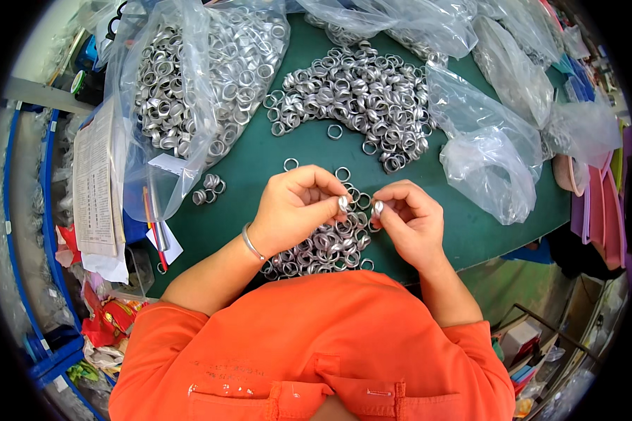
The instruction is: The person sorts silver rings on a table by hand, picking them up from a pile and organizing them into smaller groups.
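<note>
Between thumb and fingers, my left hand [298,208] pinches a silver metal ring [343,204]. A similar metal ring [378,208] is pinched in my right hand [413,221], a short gap away from the first. Below and between both hands lies a near pile of loose metal rings [323,251], partly hidden by my left hand. Farther off, a larger heap of rings [372,91] spreads over the green table [246,179]. A few single rings lie between the two piles.
A clear plastic bag full of rings [242,77] stands at the far left. To the right lies a crumpled clear bag [495,168], with more bags behind it. Newspaper sheets [95,182] hang by the left edge. Pink and purple bins [600,210] stand at the right.
</note>
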